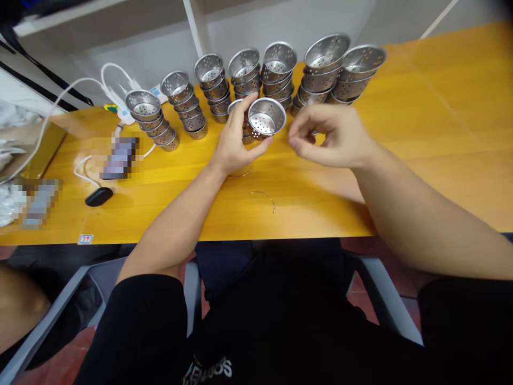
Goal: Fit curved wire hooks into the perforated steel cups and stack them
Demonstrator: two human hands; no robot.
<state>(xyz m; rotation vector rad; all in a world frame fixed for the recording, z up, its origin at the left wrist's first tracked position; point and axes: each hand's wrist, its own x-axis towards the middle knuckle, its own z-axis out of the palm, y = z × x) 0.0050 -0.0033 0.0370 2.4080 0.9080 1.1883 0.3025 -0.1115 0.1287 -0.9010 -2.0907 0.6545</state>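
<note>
My left hand (233,143) is closed around a small perforated metal cup (266,118), thumb and fingers on opposite sides. The cup is tilted so that its holed bottom and inside face me. Just right of it, my right hand (336,135) hovers apart from the cup, its thumb and fingertips pinched together; whatever they may hold is hidden. Partly behind my left hand stands another perforated cup (235,106). Below the hands, a thin curved wire (274,205) lies on the table, and a second wire (245,174) shows near my left wrist.
Several stacks of perforated metal cups (192,113) line the back of the yellow table (441,176). At left are a blurred phone (120,159), a black oval object (99,197), and a white cable (82,82). Another person's bare limb (20,307) is at lower left.
</note>
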